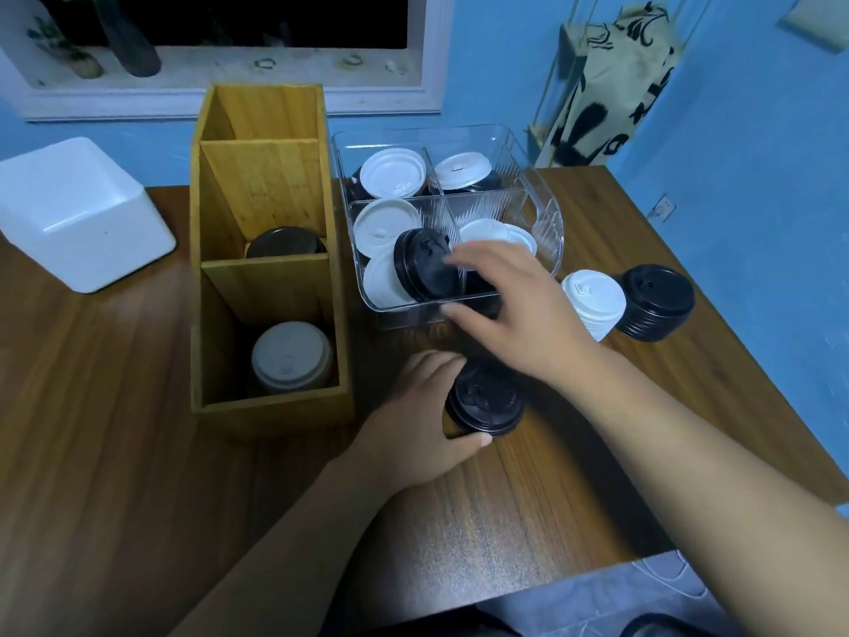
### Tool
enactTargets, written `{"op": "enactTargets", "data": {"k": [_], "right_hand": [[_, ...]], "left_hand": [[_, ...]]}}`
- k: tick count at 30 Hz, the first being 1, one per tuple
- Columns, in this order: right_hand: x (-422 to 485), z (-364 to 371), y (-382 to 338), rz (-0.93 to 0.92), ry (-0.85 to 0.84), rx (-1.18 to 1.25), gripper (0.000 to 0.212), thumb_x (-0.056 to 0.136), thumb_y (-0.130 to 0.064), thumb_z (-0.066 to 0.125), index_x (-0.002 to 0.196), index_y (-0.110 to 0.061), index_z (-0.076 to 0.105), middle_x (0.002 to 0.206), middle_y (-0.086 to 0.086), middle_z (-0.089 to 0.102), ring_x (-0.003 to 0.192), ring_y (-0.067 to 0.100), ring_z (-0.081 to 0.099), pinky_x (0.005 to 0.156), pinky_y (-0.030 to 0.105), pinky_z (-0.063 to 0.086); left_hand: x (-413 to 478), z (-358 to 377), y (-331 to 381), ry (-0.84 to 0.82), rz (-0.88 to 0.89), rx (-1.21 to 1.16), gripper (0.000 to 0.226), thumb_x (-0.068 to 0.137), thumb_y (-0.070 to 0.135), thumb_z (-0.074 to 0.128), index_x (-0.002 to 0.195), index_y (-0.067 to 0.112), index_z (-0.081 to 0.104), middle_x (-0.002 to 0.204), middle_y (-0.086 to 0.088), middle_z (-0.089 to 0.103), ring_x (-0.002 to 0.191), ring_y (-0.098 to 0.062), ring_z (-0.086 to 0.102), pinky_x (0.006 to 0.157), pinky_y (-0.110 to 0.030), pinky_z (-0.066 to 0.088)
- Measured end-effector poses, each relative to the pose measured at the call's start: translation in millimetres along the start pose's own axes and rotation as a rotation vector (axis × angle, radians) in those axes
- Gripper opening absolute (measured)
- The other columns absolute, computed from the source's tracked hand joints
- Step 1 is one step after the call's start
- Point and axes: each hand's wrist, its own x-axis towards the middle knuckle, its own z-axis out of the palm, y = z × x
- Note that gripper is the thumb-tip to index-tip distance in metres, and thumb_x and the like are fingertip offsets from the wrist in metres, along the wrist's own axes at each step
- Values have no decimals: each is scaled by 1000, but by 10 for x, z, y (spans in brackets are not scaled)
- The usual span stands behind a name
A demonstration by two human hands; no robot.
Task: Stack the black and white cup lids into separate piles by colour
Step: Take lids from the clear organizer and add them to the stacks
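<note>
A clear plastic bin [542, 209] with dividers holds loose white lids [393, 172] and black lids mixed together. My right hand [514, 305] reaches into its front part, fingers spread, touching a black lid [420, 264] that stands on edge. My left hand [422, 425] rests on the table and grips a short stack of black lids [487, 402]. To the right of the bin stand a white lid pile [595, 303] and a black lid pile [654, 301], side by side.
A tall wooden organiser [266, 186] stands left of the bin, with a black lid [285, 243] in its middle slot and a white lid [289, 356] in its front slot. A white foam box [78, 213] sits far left. The table edge [597, 577] runs near me.
</note>
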Motion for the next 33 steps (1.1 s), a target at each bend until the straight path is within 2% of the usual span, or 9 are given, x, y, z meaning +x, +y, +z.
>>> {"op": "enactTargets", "data": {"k": [3,5,9,11,14,18,24,30,33], "right_hand": [[430,69,-34,-54,-122,-275,73,85,-63,62,142,-19,50,144,2,52,140,26,37,120,42,24],[591,131,-35,10,-253,-454,86,82,-76,50,148,-23,41,146,0,51,147,27,28,123,52,11],[647,184,45,36,-286,-485,89,77,-80,52,147,-27,39,141,-2,57,147,22,29,121,60,0],[589,81,15,24,-172,-303,87,74,-75,64,144,-26,45,138,-5,58,143,18,37,124,51,3],[328,-163,-63,76,-20,82,83,72,-57,82,140,-23,50,137,-8,56,132,9,48,117,30,29],[-271,-420,-32,136,-76,224,86,67,-45,89,138,-20,49,136,-9,54,127,7,52,107,31,44],[-772,-277,210,36,-340,50,83,72,-61,81,138,-23,51,144,-10,49,135,9,44,111,33,38],[-789,-46,294,22,-412,83,86,71,-64,78,143,-27,51,147,-12,48,135,10,40,115,19,26],[-783,-8,308,46,-428,124,84,71,-56,83,144,-29,51,148,-13,47,137,7,38,115,15,23]], "left_hand": [[-6,-10,0,-8,-17,-13,86,79,53,77,150,27,37,148,19,33,142,4,19,116,-23,24],[-11,-14,2,-11,-20,-22,86,80,53,77,151,27,36,149,20,31,143,5,17,115,-20,22],[-4,-6,-18,-16,-26,-42,87,80,53,76,152,27,35,150,21,30,144,6,16,117,-22,23],[1,0,-28,-12,-22,-40,87,79,55,76,151,27,36,149,21,31,143,6,16,119,-24,24],[6,3,-39,-16,-28,-43,89,79,55,76,152,27,35,150,20,31,143,6,16,120,-25,24],[23,-4,-34,-16,-24,-52,86,77,55,77,150,30,39,146,20,35,142,1,21,120,-31,29],[28,-7,-33,-17,-19,-46,88,77,54,78,151,26,39,147,15,38,141,0,24,119,-30,28],[-3,-17,-16,-32,-81,-112,105,75,50,82,159,27,22,155,11,31,145,0,20,117,-25,23],[-3,-37,2,-52,-78,-115,105,78,48,81,160,26,19,158,11,28,147,0,16,116,-25,20]]}}
